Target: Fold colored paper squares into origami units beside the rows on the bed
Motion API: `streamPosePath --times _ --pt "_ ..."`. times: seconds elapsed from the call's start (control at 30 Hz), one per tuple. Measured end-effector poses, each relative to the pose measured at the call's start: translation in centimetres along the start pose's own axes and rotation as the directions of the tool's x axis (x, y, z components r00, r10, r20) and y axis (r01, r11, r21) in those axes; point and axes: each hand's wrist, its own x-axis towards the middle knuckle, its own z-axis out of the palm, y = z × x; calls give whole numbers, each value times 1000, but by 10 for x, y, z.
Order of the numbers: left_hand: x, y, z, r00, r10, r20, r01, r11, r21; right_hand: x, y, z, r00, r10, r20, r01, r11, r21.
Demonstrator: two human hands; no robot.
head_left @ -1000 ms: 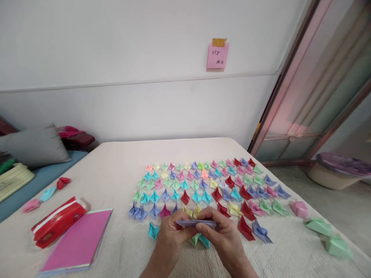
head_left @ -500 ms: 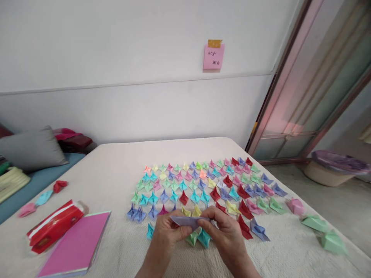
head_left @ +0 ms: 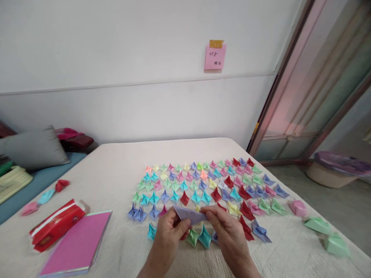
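A lavender folded paper (head_left: pixel 189 215) is held between my two hands, just above the table. My left hand (head_left: pixel 168 235) pinches its left part, with the thumb flat on the near face. At its right end, my right hand (head_left: pixel 227 231) grips it between thumb and fingers. Rows of small folded paper boats (head_left: pixel 184 197) in many colours stand behind and around my hands. Close below the held paper are a green boat (head_left: pixel 192 238) and a turquoise boat (head_left: pixel 205 237). My hands hide some of the front row.
Pink paper sheets (head_left: pixel 78 243) lie at the left beside a red packet (head_left: pixel 58 224). Several loose folded pieces are near the left edge. A pink piece (head_left: pixel 298 208) and green folded pieces (head_left: pixel 336 244) sit at the right edge. A lined bin (head_left: pixel 336 170) stands on the floor.
The lavender paper has been tilted, so more of its near face shows and its left tip points up. My right hand has shifted slightly; both hands keep hold.
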Motion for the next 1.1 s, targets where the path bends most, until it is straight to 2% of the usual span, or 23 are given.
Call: streamPosePath --times 0.07,0.17,0.27,0.47,0.63,0.9,1.0,1.1 --pt "0 2 1 999 39 -5 -38 999 18 -2 0 -1 993 -104 -50 100 992 -74" --pt "-1 3 2 994 109 -11 -108 992 62 -6 -1 -2 977 -211 10 209 962 -173" --pt "-3 4 2 991 136 -3 -135 981 138 -9 -2 0 975 -207 74 219 952 -215" --pt "-4 7 4 988 154 32 -157 959 237 -9 2 1 983 -148 111 170 961 -219" --pt "-5 6 4 993 107 51 -116 966 229 -7 -2 2 990 -61 129 79 987 -138" --pt "-5 11 5 992 43 115 -74 957 280 0 -14 -1 971 159 177 -171 984 55" --pt "-7 13 4 989 21 146 -45 985 166 2 -13 -1 955 204 213 -241 956 165" --pt "-8 12 4 988 -13 151 22 998 -60 2 -8 -1 911 314 268 -398 842 365"
